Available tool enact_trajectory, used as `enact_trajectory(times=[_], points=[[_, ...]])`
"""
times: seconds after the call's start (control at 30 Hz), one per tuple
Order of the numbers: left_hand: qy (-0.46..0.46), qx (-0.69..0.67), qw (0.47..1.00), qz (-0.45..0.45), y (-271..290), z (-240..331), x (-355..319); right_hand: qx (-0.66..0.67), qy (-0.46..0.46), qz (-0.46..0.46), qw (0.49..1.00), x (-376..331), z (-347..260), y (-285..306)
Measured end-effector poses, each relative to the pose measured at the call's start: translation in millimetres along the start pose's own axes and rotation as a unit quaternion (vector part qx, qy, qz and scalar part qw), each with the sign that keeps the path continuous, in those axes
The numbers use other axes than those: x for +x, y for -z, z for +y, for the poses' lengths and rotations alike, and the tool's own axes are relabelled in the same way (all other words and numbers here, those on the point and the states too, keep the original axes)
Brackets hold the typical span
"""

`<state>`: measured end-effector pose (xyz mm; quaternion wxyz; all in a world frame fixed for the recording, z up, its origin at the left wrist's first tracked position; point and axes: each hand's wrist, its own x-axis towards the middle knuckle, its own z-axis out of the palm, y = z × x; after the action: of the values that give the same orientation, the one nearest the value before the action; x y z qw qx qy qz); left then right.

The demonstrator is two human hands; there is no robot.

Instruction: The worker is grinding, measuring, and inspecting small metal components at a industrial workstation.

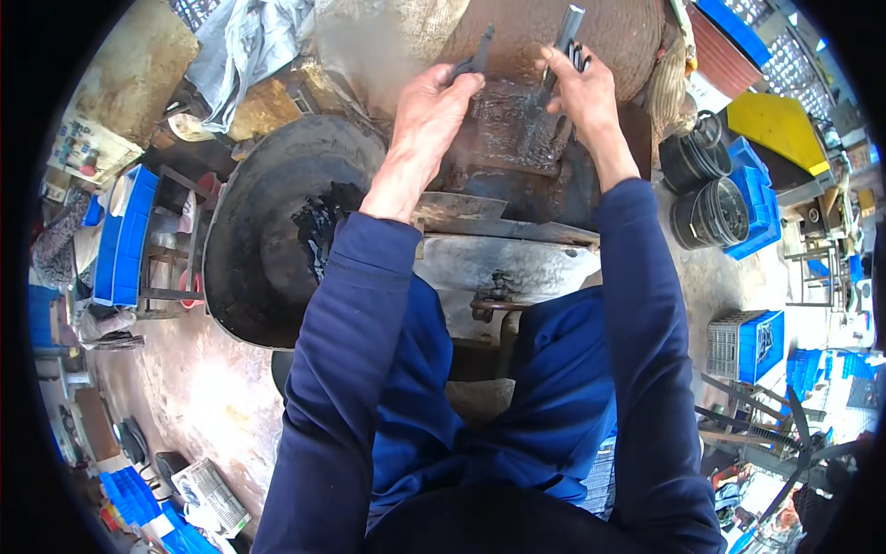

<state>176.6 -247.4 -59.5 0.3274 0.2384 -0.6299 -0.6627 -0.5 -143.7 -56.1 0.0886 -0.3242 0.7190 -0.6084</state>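
My left hand is closed round a dark, thin, flat piece that points up and away from me. In my right hand is a bar with a shiny metal end, its fingers wrapped round it. Other dark slim bits show among those fingers, too small to name. Both hands are above a wet, dark, rough slab in front of me. To the left of my knees stands a big black tub with a heap of shiny dark pieces in it.
Right of the slab are black buckets beside blue bins. A blue crate sits on a stand at the left. Behind the slab lies brown sacking. A metal sheet spans the space before my knees.
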Motion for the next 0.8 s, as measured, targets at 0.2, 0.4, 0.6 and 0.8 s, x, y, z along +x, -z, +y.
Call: enact_trajectory(times=[0.2,0.4,0.6,0.8], points=[[0.027,0.062,0.998,0.019,9.8,2.1,0.5,0.043,-0.098,-0.137,0.985,-59.2,-28.7,33.0],[0.017,0.101,0.995,0.004,8.4,-15.1,4.1,-0.081,-0.075,-0.293,0.95,-119.1,-37.7,49.3],[0.005,0.208,0.978,-0.033,7.5,-35.3,10.3,-0.232,0.177,-0.376,0.879,-163.3,-18.2,55.6],[0.01,0.426,0.897,-0.12,13.6,-54.1,15.4,-0.258,0.139,-0.401,0.868,-173.0,-13.6,56.7]])
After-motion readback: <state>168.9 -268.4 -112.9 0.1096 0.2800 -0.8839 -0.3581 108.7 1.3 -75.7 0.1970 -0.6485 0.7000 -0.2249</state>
